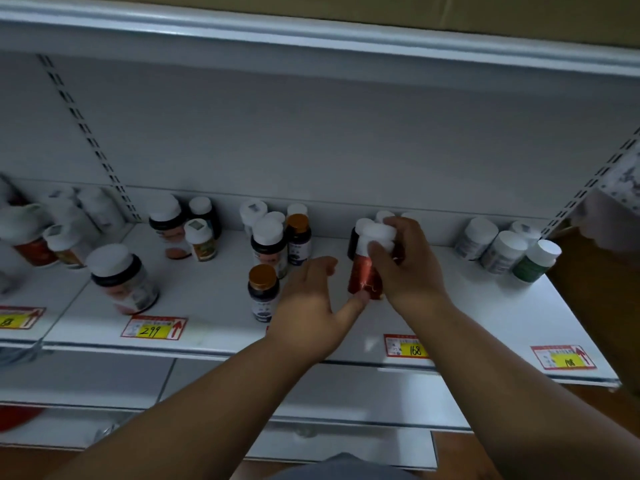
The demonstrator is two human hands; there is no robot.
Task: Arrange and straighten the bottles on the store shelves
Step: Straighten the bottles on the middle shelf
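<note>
The red cylindrical bottle with a white cap (364, 275) stands near the middle of the white metal shelf (478, 306), long axis close to vertical, cap up. The right hand (403, 259) grips its cap and upper body. The left hand (311, 303) is open, thumb touching the bottle's base. Bare shelf lies to the right, up to the group of white-capped bottles (502, 249); a gold-capped dark bottle (263, 292) stands just left.

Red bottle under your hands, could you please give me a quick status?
Right hand grips the red bottle, upright on the shelf. Left hand open, thumb at its base. Gold-capped bottle close on the left.
</note>
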